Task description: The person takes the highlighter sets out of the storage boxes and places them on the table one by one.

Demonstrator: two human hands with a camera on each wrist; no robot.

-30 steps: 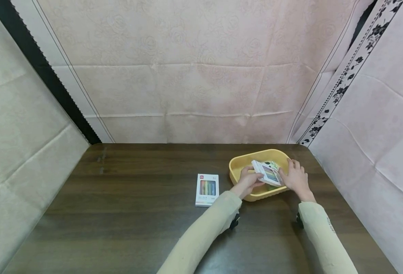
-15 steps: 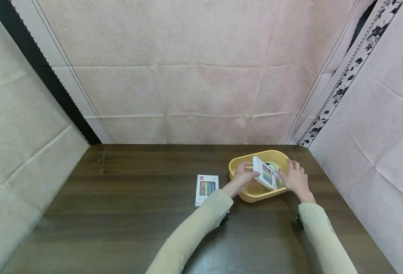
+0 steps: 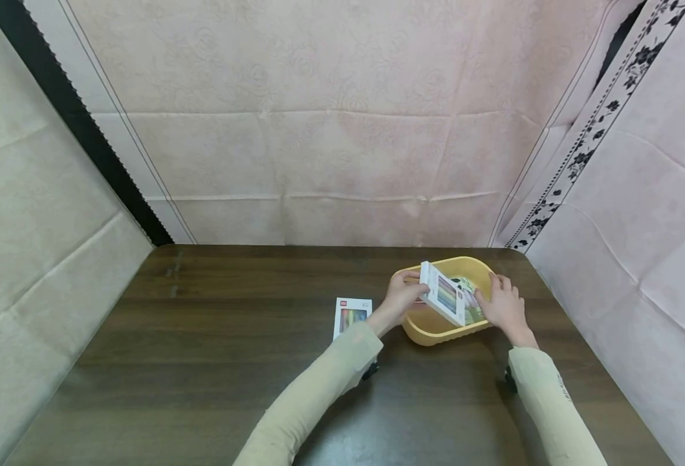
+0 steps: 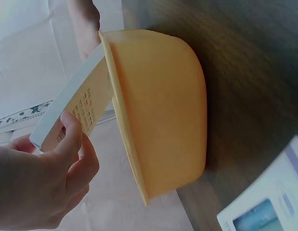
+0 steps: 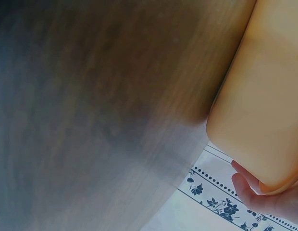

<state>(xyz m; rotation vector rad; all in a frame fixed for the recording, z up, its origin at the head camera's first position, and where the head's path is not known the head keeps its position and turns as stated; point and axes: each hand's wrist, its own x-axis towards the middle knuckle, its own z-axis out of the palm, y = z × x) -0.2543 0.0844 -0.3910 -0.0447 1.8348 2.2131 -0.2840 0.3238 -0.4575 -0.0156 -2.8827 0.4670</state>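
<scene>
My left hand (image 3: 402,294) pinches a white box of coloured pencils (image 3: 448,298) by its left end. The box tilts over the yellow plastic basket (image 3: 435,338), its lower right end down by the rim. Printing on the box's underside (image 4: 84,110) shows in the left wrist view, with thumb and fingers on either side of the end. My right hand (image 3: 504,309) grips the basket's right rim, thumb on the inner side. In the right wrist view, fingers (image 5: 242,187) show under the basket's edge. A green-and-white patterned item (image 3: 469,288) lies in the basket, partly covered by the box.
A second white box of coloured pencils (image 3: 352,315) lies on the dark wooden table (image 3: 214,362) left of the basket, partly hidden by my left sleeve (image 3: 330,362). Pale cloth walls (image 3: 330,155) enclose the table at the back and both sides.
My left hand has moved left with the pencil box, which has shifted left and tilted more steeply. More of the patterned item shows. The right hand stays on the rim.
</scene>
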